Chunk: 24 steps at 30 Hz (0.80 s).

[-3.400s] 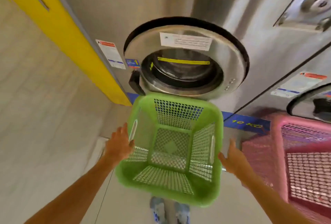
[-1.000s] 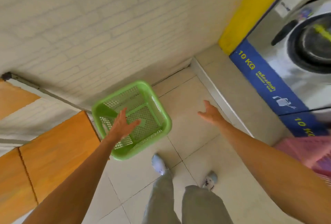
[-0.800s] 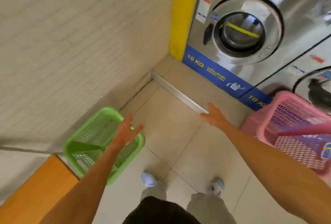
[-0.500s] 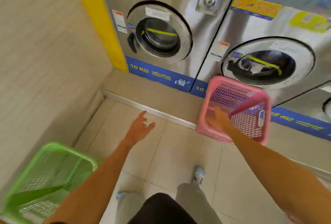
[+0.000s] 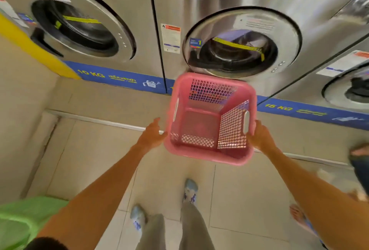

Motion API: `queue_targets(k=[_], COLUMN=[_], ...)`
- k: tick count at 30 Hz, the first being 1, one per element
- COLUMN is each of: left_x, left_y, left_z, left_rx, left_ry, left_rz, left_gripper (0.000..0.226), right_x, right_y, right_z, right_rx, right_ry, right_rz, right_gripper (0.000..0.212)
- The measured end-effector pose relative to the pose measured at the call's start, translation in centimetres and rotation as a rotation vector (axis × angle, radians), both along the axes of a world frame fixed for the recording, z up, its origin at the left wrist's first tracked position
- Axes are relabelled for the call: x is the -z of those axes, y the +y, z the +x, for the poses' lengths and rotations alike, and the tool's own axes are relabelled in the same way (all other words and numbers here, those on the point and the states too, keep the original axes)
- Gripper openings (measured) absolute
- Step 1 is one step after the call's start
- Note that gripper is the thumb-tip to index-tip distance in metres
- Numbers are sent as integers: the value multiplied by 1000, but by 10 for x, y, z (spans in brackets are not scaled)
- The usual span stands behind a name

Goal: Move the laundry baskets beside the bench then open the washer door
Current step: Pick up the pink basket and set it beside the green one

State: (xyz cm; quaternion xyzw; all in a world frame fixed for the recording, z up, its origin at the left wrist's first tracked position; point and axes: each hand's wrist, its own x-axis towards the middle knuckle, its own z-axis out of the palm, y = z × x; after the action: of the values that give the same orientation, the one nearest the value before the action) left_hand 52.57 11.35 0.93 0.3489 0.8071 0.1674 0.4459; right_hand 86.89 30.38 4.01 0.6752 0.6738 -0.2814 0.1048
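Note:
The pink laundry basket (image 5: 201, 123) is empty and hangs tilted in front of the middle washer. My right hand (image 5: 260, 136) grips its right side below the handle slot. My left hand (image 5: 152, 136) is at the basket's lower left corner with fingers apart, just touching it or a hair short. The green laundry basket (image 5: 22, 221) sits on the floor at the bottom left, partly hidden by my left arm. The left 10 KG washer door (image 5: 79, 28) and the middle washer door (image 5: 239, 44) are both closed. No bench is in view.
A raised tiled step (image 5: 111, 102) runs along the foot of the washers. A beige wall (image 5: 18, 100) closes off the left side. Another person's feet (image 5: 299, 216) stand at the right edge. My own shoes (image 5: 190, 189) are on the floor tiles below the basket.
I have turned from the green basket, now left on the floor, to the washers. My right hand has taken the pink basket and my left hand has come up to its left side.

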Motion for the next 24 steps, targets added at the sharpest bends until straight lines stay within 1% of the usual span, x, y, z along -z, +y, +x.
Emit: queue_targets(k=[2,4,6,9,12,13,16,19,22,24], left_x=[25,50,75,108,118,118,101,92,83,71], left_y=[22,46,67,82,73,64,20,-49,-143,-216], left_z=[-2,-2,1,6,2,-3,-26,-60,-96,-112], left_rx=[43,37,39,18,-101,-128,-172,-226,-387,-526], left_ry=[29,49,102,271,222,212,165,147,102,81], left_rz=[-54,-62,-16,31,140,155,151,124,70,64], left_gripper=[84,85,77,64,52,52,63,69,74,76], right_x=[24,48,71,104,106,103,86,72,63,62], right_y=[14,26,32,35,34,31,12,-17,-52,-84], right_z=[3,3,2,11,9,4,-26,-78,-155,-216], right_rx=[72,137,151,111,105,92,43,-41,-199,-351], right_ry=[0,22,40,19,2,2,16,76,124,154], right_rz=[23,17,24,58,118,115,86,123,125,122], right_gripper=[52,54,55,46,41,42,50,53,52,47])
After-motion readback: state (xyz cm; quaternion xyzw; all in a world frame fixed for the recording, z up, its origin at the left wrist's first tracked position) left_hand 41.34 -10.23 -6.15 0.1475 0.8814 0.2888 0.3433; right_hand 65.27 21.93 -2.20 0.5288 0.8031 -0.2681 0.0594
